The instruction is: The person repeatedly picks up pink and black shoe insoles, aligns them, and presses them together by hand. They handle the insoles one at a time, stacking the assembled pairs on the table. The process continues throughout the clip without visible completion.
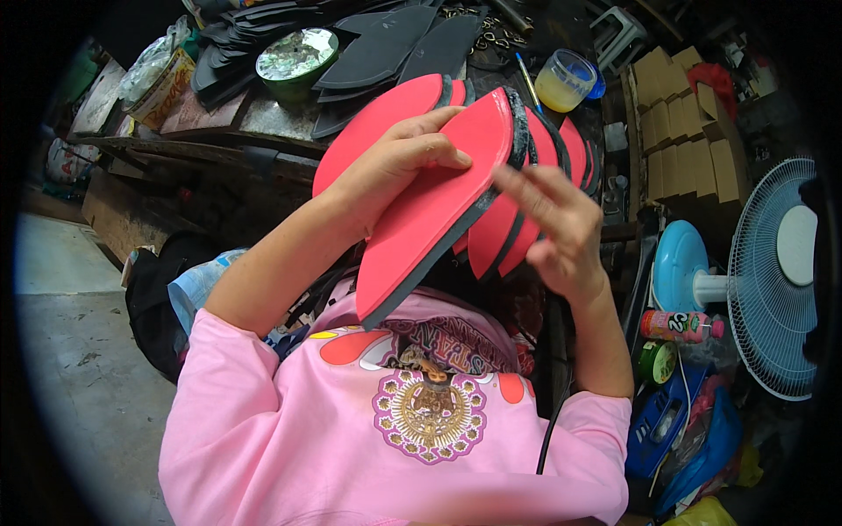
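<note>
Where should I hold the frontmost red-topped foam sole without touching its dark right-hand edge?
I'd pinch the sole from the left, at its left side, thumb on the red face, fingers behind. It's flat and slanted, its dark edge facing lower right; the left hand has its thumb on that face.

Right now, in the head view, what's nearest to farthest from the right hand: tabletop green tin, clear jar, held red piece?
1. Held red piece: just left of the right hand.
2. Clear jar: on the table beyond.
3. Tabletop green tin: farther left.
</note>
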Tool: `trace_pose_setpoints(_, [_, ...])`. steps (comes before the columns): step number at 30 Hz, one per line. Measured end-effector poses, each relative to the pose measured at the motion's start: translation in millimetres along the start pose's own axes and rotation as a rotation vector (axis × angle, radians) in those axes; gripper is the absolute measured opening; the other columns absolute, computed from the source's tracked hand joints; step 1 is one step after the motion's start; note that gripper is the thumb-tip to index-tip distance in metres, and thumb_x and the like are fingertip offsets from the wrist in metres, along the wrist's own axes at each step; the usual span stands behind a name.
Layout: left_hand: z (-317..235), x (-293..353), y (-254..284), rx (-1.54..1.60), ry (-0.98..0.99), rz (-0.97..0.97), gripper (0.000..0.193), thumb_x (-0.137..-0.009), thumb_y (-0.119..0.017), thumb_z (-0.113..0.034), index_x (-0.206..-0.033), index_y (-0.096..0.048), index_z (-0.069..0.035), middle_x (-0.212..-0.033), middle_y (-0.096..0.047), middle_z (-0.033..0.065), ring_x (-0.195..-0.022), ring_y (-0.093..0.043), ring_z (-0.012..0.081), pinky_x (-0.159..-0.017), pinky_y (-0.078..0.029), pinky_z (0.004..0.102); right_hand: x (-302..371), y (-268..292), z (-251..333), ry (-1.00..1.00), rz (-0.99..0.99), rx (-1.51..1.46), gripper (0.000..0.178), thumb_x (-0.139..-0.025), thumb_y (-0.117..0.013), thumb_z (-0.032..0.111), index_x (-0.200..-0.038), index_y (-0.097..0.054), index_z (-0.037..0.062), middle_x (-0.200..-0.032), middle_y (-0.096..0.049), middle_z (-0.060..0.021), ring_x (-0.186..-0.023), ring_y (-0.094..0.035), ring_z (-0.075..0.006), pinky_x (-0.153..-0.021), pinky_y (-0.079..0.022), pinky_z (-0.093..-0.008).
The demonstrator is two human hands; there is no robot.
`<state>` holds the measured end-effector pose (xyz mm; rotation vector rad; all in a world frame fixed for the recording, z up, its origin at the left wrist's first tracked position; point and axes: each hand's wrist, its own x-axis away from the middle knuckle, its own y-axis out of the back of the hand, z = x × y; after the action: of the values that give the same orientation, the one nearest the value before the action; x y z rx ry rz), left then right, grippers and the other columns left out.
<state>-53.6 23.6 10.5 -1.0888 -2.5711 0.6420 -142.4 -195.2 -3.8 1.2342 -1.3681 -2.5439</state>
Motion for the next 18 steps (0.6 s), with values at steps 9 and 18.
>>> trace_pose_setpoints(9, [-5, 0, 1, -0.008, 0.004, -0.117, 0.050, -0.085, -0.060, -0.011, -0.135, -0.053, -0.006, -0.096, -0.068, 0.0039, -0.082, -0.068, 0.0097, -0.073, -0.057, 0.0244, 2, -1, 26, 0.177, 0.182, 0.265, 0.081, -0.091, -0.036, 0.076, -0.130, -0.068, 0.0120, -0.099, -0.063, -0.0154, -0.079, -0.065, -0.0333, -0.070, -0.052, -0.0414])
trace_pose_setpoints(18, [-3, 6, 2, -0.009, 0.024, 0.001, 0.068, -0.083, -0.061, -0.008, -0.147, -0.041, 0.002, -0.099, -0.068, 0.0046, -0.082, -0.068, 0.0080, -0.076, -0.056, 0.0225, 3, 3, -11, 0.047, -0.189, -0.027, 0.079, -0.095, -0.035, 0.073, -0.130, -0.062, 0.0080, -0.097, -0.066, -0.0146, -0.079, -0.067, -0.0294, -0.066, -0.053, -0.0368])
